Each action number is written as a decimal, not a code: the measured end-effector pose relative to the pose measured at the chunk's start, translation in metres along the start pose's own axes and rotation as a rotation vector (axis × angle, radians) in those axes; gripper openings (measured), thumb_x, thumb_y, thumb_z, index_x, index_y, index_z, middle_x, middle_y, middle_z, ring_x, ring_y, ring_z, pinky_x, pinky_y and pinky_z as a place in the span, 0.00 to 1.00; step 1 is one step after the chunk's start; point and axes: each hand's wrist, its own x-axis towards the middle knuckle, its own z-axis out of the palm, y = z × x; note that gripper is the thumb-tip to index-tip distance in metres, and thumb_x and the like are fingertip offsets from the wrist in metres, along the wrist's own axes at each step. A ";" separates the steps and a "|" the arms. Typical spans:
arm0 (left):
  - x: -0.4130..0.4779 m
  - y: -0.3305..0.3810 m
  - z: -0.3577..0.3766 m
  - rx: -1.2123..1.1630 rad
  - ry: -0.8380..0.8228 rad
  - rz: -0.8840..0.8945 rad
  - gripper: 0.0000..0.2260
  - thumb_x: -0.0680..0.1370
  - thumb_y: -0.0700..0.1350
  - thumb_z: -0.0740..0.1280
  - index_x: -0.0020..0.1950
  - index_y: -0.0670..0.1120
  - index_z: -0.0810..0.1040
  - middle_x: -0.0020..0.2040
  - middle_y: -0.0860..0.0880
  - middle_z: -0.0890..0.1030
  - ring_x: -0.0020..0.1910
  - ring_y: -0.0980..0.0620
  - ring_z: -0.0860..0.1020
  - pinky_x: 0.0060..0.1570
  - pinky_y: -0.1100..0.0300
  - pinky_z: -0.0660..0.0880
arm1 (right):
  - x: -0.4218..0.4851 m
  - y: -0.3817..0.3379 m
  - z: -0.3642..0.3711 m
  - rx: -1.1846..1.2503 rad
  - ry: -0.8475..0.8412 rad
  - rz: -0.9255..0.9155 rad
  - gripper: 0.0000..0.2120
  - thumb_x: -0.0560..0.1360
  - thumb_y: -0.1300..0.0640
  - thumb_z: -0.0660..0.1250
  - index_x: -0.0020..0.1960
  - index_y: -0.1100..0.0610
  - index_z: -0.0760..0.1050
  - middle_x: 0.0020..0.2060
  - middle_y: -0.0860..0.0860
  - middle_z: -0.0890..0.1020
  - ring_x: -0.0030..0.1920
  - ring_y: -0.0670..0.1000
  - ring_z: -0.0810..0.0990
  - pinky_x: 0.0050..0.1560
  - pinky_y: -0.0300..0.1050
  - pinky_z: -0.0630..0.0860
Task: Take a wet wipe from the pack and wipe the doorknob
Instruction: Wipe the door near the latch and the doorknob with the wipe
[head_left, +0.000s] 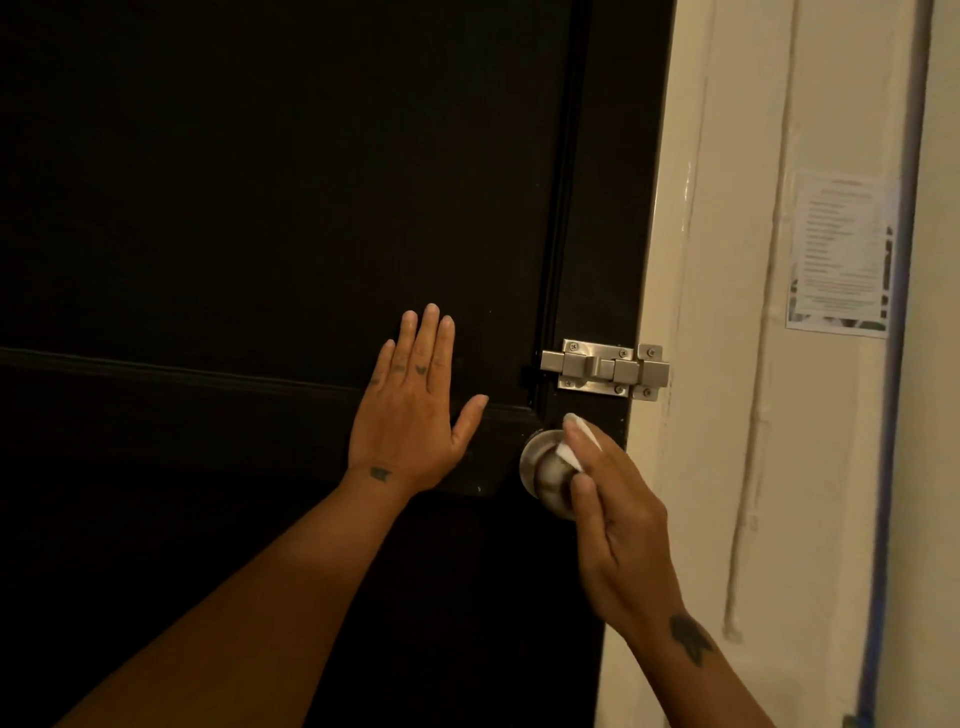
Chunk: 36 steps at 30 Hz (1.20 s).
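A round metal doorknob sits near the right edge of a black door. My right hand presses a folded white wet wipe against the knob's right side, fingers closed around the wipe. My left hand lies flat on the door to the left of the knob, fingers spread, holding nothing. The wipe pack is not in view.
A steel slide bolt is mounted just above the knob, reaching the door's edge. To the right stands a cream wall with a printed paper notice and a blue strip running down it.
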 end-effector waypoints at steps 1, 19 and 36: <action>0.000 0.000 0.000 -0.004 0.000 0.000 0.33 0.75 0.60 0.46 0.71 0.42 0.40 0.73 0.45 0.44 0.73 0.47 0.44 0.70 0.51 0.45 | 0.004 -0.003 0.004 -0.025 0.008 0.002 0.19 0.77 0.49 0.50 0.68 0.48 0.62 0.67 0.48 0.68 0.67 0.37 0.62 0.66 0.29 0.58; 0.000 -0.001 0.000 -0.035 -0.017 0.004 0.33 0.74 0.61 0.45 0.71 0.43 0.38 0.73 0.47 0.40 0.73 0.49 0.41 0.71 0.53 0.43 | -0.007 -0.003 0.011 -0.323 -0.057 -0.130 0.21 0.80 0.46 0.46 0.69 0.52 0.64 0.69 0.53 0.66 0.72 0.53 0.55 0.69 0.49 0.57; 0.000 -0.001 -0.002 -0.031 -0.022 0.013 0.34 0.74 0.61 0.43 0.73 0.42 0.41 0.77 0.42 0.47 0.73 0.49 0.40 0.71 0.53 0.43 | -0.017 0.015 -0.001 -0.531 -0.056 -0.329 0.21 0.81 0.43 0.46 0.67 0.52 0.63 0.69 0.54 0.63 0.71 0.59 0.57 0.65 0.63 0.61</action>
